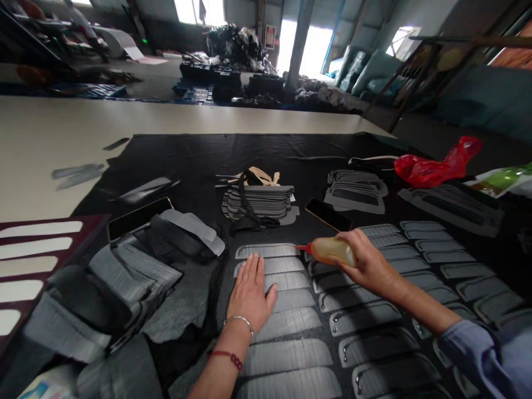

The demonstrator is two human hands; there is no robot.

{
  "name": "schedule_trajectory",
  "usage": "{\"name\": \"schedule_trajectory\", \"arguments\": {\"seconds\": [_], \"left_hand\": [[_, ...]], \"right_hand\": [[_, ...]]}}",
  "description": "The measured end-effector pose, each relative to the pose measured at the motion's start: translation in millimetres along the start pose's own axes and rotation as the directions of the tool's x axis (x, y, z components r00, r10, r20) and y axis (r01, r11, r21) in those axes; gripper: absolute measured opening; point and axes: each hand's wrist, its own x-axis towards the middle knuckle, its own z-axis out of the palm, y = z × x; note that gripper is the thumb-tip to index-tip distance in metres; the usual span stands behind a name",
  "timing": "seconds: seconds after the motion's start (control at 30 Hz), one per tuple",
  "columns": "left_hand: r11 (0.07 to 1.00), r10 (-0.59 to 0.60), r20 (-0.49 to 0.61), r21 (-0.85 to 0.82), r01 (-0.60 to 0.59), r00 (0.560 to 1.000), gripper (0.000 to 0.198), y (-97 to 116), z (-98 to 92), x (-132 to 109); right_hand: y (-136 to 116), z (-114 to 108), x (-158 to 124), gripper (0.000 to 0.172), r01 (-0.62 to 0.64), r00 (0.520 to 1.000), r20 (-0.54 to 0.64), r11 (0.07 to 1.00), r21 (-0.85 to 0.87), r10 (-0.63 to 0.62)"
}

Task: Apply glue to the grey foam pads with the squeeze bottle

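My right hand [358, 252] grips a glue bottle [332, 251] with yellowish contents, tilted sideways. Its red nozzle points left, at the right end of a grey strip [270, 251] in the top row. My left hand [250, 288] lies flat with fingers stretched out over the left ends of the upper strips in this column. Below it more plain grey strips [291, 354] run toward me. To the right, several columns of similar strips [369, 321] carry dark, shiny lines along their edges.
Banded grey pieces [260, 202] are stacked ahead. A phone [328, 214] lies beside them, another phone [139, 219] to the left. Grey piles [124, 271] cover the left side. Cut frames [355, 191] and a red plastic bag [436, 163] lie back right.
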Motion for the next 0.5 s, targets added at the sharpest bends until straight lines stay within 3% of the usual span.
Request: {"name": "schedule_trajectory", "arguments": {"seconds": [0.4, 0.5], "left_hand": [[1.000, 0.005, 0.006, 0.002, -0.005, 1.000, 0.057, -1, 0.6, 0], [1.000, 0.001, 0.037, 0.014, -0.002, 0.999, 0.058, -1, -1.0, 1]], "right_hand": [[-4, -7, -13, 0.033, 0.007, 1.000, 0.012, 0.999, 0.036, -0.007], [-4, 0, -10, 0.031, -0.107, 0.992, -0.054, 0.984, 0.145, 0.116]]}}
